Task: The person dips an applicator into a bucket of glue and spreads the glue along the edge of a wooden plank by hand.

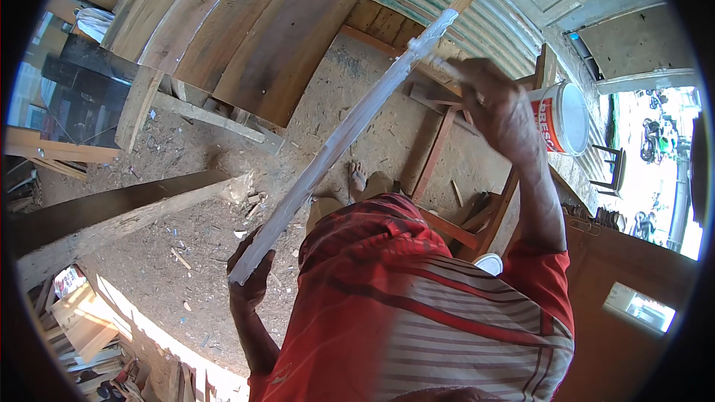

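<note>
Striped red-and-grey shirt [454, 313] is filling the space nearest the head camera, below and between my hands. My left hand [252, 272] is gripping the near end of a long wooden strip [346, 134], which is slanting up from there, past the fingers of my right hand. White coating is covering most of it, with bare wood showing at the far end. My right hand [491, 100], well apart from the left, is closing around a small tool [445, 68] whose whitish tip is meeting the strip; blur is hiding its kind. Just right of that hand, a white bucket [572, 119] with a red label is showing. Wide boards [253, 33] are lying beyond my left hand, and a thick beam [134, 216] is stretching out to its left.
</note>
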Demonstrator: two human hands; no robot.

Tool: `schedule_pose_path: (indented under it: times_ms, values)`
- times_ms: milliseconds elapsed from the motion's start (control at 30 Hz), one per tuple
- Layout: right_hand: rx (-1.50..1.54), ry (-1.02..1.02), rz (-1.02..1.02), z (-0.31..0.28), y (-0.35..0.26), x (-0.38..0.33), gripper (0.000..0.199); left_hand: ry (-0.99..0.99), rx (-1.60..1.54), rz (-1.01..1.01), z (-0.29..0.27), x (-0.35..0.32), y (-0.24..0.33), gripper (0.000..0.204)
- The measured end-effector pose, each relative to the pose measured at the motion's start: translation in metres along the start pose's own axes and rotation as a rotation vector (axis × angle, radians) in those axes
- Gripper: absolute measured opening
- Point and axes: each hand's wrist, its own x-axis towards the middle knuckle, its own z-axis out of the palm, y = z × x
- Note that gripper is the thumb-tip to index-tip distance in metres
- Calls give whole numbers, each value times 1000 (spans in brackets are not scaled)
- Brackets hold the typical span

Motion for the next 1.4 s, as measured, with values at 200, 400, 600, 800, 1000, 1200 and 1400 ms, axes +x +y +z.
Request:
schedule_pose_path:
  times_ms: [200,400,600,800,1000,1200,1400]
  values:
    - [-141,81,125,-3,72,26,34,-21,44,-17,-2,3,0,31]
    - [-66,24,27,5,22,1,36,-24,39,-44,-2,3,4,31]
    - [-35,-76,-75,11,-29,-27,42,-24,36,-10,-3,6,5,32]
    - [14,34,150,-1,-6,-4,36,-21,6,-62,-3,5,-1,34]
    - [-95,5,107,7,16,9,33,-44,6,-123,-4,5,1,36]
    - [95,-44,-9,4,-10,1,33,-71,4,-104,-6,4,-3,41]
    - [-161,88,103,5,65,29,30,-50,28,-85,-4,5,-4,49]
